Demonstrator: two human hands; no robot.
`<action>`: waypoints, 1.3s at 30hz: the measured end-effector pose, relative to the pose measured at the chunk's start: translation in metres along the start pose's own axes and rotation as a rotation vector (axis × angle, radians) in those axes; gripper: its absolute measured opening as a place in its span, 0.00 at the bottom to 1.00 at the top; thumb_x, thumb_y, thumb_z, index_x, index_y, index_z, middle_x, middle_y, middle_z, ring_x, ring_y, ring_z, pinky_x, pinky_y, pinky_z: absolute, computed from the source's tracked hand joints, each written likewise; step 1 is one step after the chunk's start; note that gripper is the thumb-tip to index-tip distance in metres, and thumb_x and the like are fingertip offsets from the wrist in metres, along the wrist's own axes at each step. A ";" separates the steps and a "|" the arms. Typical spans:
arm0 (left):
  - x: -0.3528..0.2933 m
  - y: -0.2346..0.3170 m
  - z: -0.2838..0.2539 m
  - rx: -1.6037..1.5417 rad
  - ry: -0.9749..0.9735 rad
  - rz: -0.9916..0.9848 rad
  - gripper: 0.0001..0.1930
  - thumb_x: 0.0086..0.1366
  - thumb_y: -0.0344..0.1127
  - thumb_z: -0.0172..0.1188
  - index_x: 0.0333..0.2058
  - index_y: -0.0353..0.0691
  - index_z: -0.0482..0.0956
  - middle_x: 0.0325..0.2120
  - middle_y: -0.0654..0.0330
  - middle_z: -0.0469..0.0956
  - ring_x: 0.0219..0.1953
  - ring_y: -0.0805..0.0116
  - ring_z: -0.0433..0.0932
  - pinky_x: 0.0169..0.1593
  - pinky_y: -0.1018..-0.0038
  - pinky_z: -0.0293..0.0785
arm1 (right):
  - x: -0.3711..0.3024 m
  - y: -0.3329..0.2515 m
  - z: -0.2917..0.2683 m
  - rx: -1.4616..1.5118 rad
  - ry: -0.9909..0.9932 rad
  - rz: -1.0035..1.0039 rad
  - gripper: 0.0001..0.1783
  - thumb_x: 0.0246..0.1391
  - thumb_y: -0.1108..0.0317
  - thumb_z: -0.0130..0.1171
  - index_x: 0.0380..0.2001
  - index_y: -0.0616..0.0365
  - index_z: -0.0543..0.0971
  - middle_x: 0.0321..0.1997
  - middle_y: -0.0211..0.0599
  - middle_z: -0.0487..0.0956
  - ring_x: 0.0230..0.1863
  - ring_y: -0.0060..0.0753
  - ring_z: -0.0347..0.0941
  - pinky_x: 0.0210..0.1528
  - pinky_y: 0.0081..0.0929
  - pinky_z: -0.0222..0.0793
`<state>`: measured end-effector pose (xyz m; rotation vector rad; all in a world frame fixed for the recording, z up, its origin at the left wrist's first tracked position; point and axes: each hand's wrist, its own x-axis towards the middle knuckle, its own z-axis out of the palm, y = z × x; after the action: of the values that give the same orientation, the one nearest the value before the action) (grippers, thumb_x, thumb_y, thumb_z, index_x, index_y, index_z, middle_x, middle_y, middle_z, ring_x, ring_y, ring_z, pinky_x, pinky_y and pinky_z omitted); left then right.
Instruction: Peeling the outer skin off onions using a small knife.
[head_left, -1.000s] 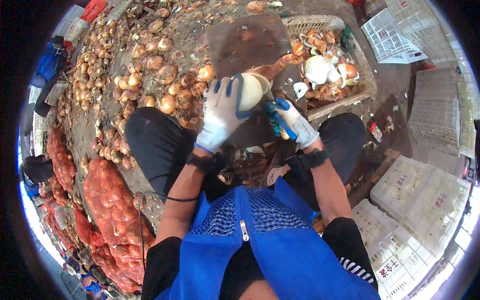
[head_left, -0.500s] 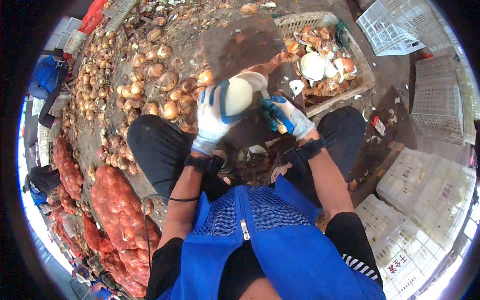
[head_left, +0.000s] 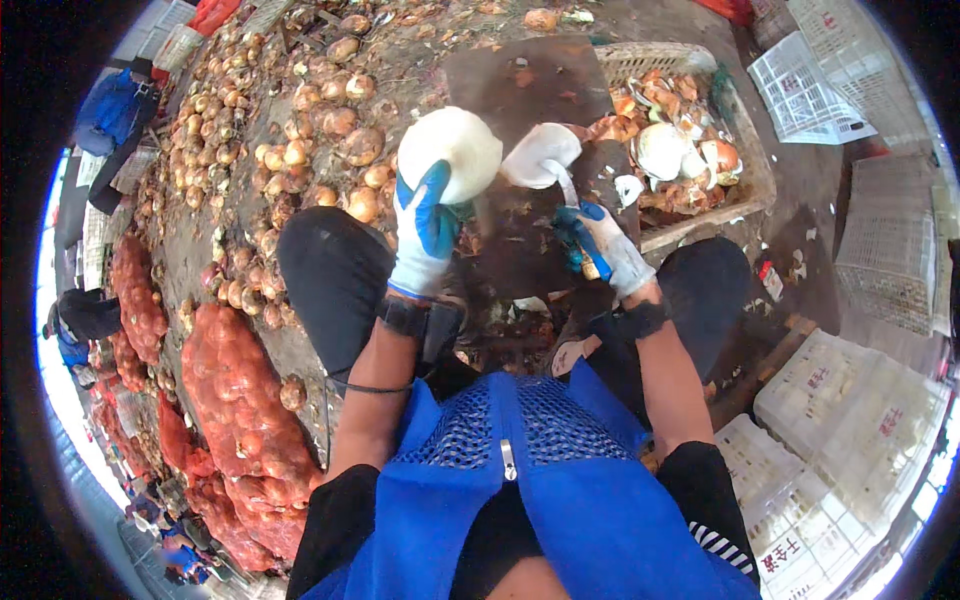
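My left hand (head_left: 425,235), in a white glove with blue coated fingers, is wrapped round a peeled white onion (head_left: 452,152). My gloved right hand (head_left: 605,245) grips a knife whose pale handle end (head_left: 590,270) shows below the fingers. Its short blade (head_left: 566,188) points up and away from me. Against the blade tip hangs a whitish onion layer (head_left: 540,155), apart from the onion, with brown skin trailing off to its right. Beneath both hands lies a dark board (head_left: 520,80), dirty with scraps.
At the right stands a crate (head_left: 765,195) of peels and several whitish onions. Unpeeled onions (head_left: 340,120) cover the ground at left, near red mesh sacks (head_left: 245,420) of onions. White plastic crates (head_left: 850,400) are stacked at right. Another person in blue (head_left: 110,115) sits far left.
The left hand has turned and carried the onion up and left, away from the knife. A layer that lay against the onion now hangs apart at the blade.
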<state>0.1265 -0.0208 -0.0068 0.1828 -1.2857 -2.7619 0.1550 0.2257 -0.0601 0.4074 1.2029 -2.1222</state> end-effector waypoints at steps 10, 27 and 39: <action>-0.002 0.007 -0.004 -0.080 -0.046 -0.147 0.28 0.67 0.39 0.59 0.63 0.40 0.63 0.60 0.55 0.69 0.59 0.56 0.72 0.59 0.58 0.72 | -0.034 -0.053 -0.039 -0.281 0.599 -0.325 0.09 0.62 0.61 0.59 0.36 0.54 0.78 0.21 0.27 0.75 0.16 0.21 0.69 0.15 0.20 0.62; 0.063 -0.033 0.070 0.142 -0.123 -0.453 0.23 0.67 0.40 0.60 0.57 0.38 0.71 0.48 0.56 0.79 0.47 0.61 0.81 0.46 0.66 0.81 | 0.022 0.007 -0.043 -0.521 0.553 -0.638 0.09 0.59 0.72 0.60 0.42 0.60 0.76 0.30 0.24 0.74 0.26 0.16 0.66 0.26 0.22 0.65; 0.189 -0.106 0.114 0.319 -0.141 -0.350 0.32 0.53 0.49 0.73 0.52 0.35 0.77 0.41 0.55 0.81 0.39 0.62 0.82 0.37 0.67 0.78 | -0.002 -0.005 -0.020 -0.527 0.429 -0.504 0.11 0.56 0.72 0.59 0.43 0.61 0.76 0.33 0.41 0.79 0.36 0.34 0.76 0.39 0.30 0.70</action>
<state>-0.0807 0.1084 -0.0283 0.2609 -1.8955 -2.8667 0.1518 0.2452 -0.0661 0.3487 2.2381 -2.0449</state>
